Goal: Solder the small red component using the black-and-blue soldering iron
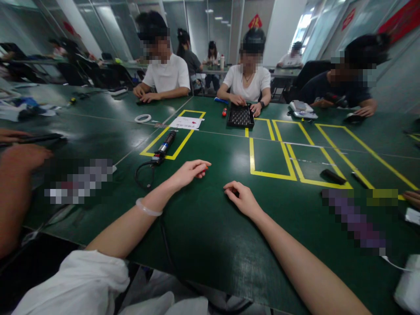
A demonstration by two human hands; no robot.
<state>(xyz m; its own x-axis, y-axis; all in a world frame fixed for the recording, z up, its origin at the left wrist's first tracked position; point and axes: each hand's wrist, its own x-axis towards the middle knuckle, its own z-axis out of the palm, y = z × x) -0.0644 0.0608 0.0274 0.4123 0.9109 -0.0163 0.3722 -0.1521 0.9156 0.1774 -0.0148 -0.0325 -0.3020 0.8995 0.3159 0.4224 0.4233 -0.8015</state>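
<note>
Both hands rest on the green surface [203, 227], apart from one another. The left hand [188, 173] lies palm down with a small red item [206, 167] at its fingertips; whether it is gripped cannot be told. The right hand [241, 197] is loosely curled, nothing visible in it. Beyond the left hand lies an electric screwdriver [165, 147] with a looped cable, across yellow tape. Farther off from the screwdriver: a white sheet [186, 123], a tape ring [143, 118], a black tray [240, 117] before a seated person.
</note>
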